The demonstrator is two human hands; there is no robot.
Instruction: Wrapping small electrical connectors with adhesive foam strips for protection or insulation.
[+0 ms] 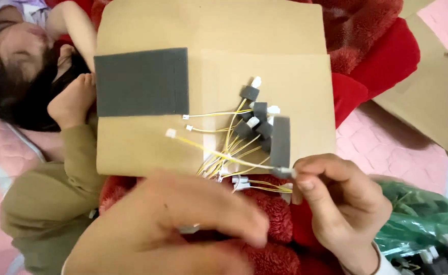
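Note:
My right hand (343,203) pinches one end of a thin yellow wire (219,153) that has a small grey foam block and a white connector at the grip, its other white connector pointing left. My left hand (173,229) is blurred in the foreground, fingers curled over a small white piece; what it holds is unclear. A bundle of yellow wires with grey foam blocks and white connectors (252,122) lies on a brown cardboard sheet (214,30). A narrow grey foam strip (280,141) lies beside the bundle, and a large grey foam sheet (141,81) lies on the cardboard's left.
A child in an olive garment (46,203) lies at the left beside the cardboard. A red fleece blanket (376,51) lies under the cardboard. A green plastic bag (422,224) with more wire pieces sits at the lower right. Another cardboard piece (427,97) lies at right.

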